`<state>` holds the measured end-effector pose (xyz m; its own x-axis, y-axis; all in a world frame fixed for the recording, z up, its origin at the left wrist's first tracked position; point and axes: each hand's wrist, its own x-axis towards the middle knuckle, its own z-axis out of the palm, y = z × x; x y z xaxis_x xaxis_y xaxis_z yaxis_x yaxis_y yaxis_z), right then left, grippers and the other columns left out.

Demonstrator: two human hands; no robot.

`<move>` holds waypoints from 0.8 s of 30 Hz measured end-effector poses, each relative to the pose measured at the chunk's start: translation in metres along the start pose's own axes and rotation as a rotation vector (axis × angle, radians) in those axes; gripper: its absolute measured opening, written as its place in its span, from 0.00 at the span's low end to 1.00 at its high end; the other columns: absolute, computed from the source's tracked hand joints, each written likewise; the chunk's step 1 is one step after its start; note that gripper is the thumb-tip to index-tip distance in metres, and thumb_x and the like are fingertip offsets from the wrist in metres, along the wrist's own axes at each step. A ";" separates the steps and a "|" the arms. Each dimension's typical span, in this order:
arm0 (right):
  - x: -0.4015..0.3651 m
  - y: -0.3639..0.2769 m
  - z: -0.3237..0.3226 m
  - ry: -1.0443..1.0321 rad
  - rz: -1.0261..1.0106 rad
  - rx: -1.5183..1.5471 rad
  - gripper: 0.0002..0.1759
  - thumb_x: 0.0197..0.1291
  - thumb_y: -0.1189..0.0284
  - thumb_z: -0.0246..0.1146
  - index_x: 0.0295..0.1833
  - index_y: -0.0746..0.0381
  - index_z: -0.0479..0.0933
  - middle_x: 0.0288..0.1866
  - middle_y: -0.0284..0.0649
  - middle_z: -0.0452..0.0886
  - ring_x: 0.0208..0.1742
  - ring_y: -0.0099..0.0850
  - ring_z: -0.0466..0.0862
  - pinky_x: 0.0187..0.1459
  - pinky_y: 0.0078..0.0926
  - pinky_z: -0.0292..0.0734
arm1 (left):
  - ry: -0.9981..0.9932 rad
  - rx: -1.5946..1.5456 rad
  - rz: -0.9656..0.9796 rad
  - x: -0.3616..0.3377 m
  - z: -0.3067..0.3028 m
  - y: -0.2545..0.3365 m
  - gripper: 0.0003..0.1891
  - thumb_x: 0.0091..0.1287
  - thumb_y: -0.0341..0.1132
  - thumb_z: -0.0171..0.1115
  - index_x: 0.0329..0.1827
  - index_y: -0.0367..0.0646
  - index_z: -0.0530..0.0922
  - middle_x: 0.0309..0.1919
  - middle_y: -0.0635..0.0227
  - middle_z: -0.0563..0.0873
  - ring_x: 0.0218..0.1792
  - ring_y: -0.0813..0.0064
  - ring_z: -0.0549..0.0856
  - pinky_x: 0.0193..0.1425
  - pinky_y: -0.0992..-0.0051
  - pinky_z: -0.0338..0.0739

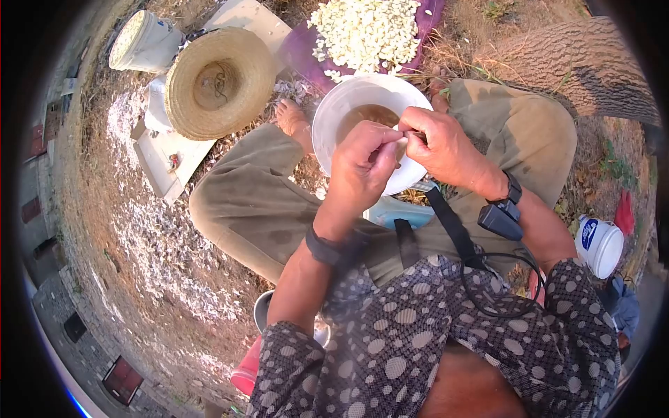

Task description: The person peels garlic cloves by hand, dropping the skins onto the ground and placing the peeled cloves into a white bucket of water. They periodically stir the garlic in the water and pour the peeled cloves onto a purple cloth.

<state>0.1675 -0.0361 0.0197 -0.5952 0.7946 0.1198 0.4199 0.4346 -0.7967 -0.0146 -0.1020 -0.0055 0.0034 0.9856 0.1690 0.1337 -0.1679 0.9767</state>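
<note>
Outdoors, on dry, sunlit ground strewn with papery white scraps, a person sits with bare feet and bent knees, seen from their own head height. Between their fingertips, over the bucket between the legs, is a small pale piece, probably a garlic clove, mostly covered by the fingers. The left hand is curled, thumb and forefinger pinching it; the right hand is bunched close against the left, its thumb and fingertip apparently nipping the same piece. The step in hand looks like fine fingertip work, perhaps loosening skin. The next move seems to call for a firm hold from one hand and a small, careful pull from the other.

Directly below is a white bucket with brownish water in it. Just beyond, a heap of pale cloves lies on a purple sheet. Farther out, to the left, are a straw hat and another white bucket with pale contents; to the right, a thick tree trunk and a white tub on its side.
</note>
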 end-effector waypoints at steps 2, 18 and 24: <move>0.004 0.000 -0.008 -0.069 0.058 0.053 0.03 0.64 0.78 0.61 0.39 0.65 0.74 0.31 0.46 0.78 0.32 0.43 0.79 0.35 0.40 0.74 | -0.038 -0.254 -0.169 -0.001 -0.002 0.007 0.06 0.75 0.22 0.60 0.51 0.34 0.83 0.43 0.64 0.86 0.42 0.73 0.87 0.46 0.72 0.88; 0.012 0.007 -0.001 -0.042 -0.096 0.042 0.03 0.63 0.81 0.61 0.39 0.63 0.75 0.32 0.40 0.78 0.32 0.37 0.80 0.36 0.36 0.76 | 0.065 -0.549 -0.337 0.000 0.012 -0.010 0.19 0.76 0.27 0.62 0.67 0.30 0.76 0.50 0.60 0.89 0.50 0.74 0.89 0.58 0.74 0.84; 0.013 -0.001 -0.009 -0.177 0.293 0.457 0.03 0.71 0.77 0.59 0.43 0.62 0.79 0.30 0.27 0.77 0.29 0.18 0.75 0.32 0.23 0.71 | 0.003 -0.957 -0.406 -0.001 -0.002 -0.013 0.18 0.75 0.22 0.57 0.66 0.32 0.80 0.57 0.60 0.87 0.51 0.69 0.88 0.60 0.63 0.88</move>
<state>0.1657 -0.0218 0.0274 -0.6207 0.7541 -0.2144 0.2689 -0.0521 -0.9617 -0.0185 -0.1010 -0.0178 0.1316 0.9715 -0.1973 -0.7185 0.2307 0.6562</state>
